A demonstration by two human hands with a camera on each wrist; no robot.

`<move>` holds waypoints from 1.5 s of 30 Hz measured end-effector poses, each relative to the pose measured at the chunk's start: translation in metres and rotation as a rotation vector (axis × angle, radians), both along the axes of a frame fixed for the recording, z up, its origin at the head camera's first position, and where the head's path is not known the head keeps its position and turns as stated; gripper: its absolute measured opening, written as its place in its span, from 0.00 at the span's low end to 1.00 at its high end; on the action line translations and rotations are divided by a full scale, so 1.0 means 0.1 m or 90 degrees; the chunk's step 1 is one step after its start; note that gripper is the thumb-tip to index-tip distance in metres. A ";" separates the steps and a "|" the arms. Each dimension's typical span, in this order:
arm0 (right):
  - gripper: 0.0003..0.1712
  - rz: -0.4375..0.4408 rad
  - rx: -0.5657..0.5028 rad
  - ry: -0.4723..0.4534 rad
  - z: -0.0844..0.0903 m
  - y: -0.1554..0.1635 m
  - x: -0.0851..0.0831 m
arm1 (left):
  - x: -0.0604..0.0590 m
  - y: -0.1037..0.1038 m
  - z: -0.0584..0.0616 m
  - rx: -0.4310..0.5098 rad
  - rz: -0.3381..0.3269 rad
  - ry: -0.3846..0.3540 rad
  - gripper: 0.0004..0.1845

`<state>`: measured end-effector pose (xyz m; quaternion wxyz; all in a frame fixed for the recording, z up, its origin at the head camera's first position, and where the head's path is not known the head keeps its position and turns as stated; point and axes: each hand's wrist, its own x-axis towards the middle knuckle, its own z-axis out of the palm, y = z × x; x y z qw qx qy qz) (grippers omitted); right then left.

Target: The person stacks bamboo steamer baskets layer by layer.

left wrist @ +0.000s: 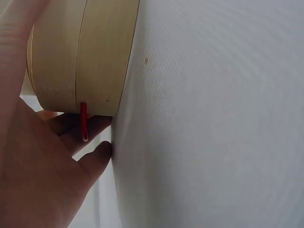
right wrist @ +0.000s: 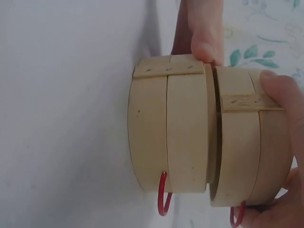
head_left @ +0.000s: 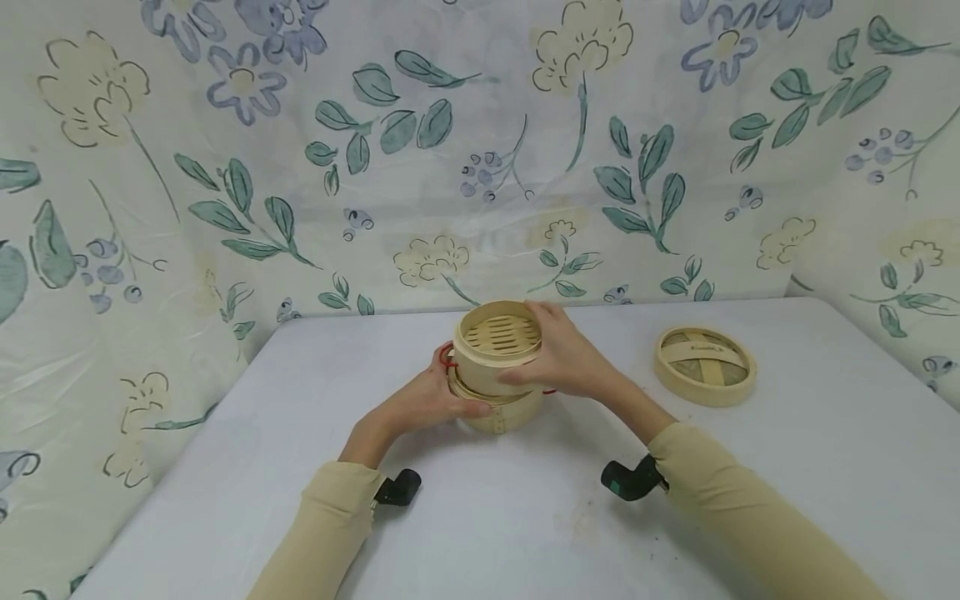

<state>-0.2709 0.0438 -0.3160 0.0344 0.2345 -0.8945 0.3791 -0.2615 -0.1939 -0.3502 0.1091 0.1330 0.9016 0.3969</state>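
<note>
Two round bamboo steamer baskets sit one above the other near the table's far edge. The upper basket (head_left: 498, 377), slatted inside, is in my right hand (head_left: 564, 354), thumb on its front and fingers at the far rim. In the right wrist view the upper basket (right wrist: 242, 156) is slightly tilted, with a narrow dark gap above the lower basket (right wrist: 185, 128). My left hand (head_left: 429, 398) holds the lower basket (head_left: 513, 414) from the left, thumb across its front. Each basket has a red loop (right wrist: 162, 197) on its side. The left wrist view shows my left hand (left wrist: 42, 166) beside the wall.
A round bamboo lid (head_left: 708, 387) with a woven top lies on the white table (head_left: 480, 533), to the right of the baskets. Behind the table hangs a flower-patterned cloth (head_left: 487, 242). A dark camera mount (head_left: 630, 481) sticks out from the right wrist, another (head_left: 400, 488) from the left.
</note>
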 end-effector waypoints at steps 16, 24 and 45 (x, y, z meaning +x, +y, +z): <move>0.68 -0.037 0.017 -0.004 0.01 -0.19 0.07 | -0.03 -0.07 -0.03 0.055 -0.043 0.021 0.58; 0.68 -0.061 0.026 0.000 -0.01 -0.24 0.12 | -0.05 -0.09 -0.05 0.095 -0.075 0.026 0.54; 0.69 -0.096 0.030 0.019 -0.03 -0.30 0.23 | -0.06 -0.10 -0.06 0.090 -0.088 0.028 0.55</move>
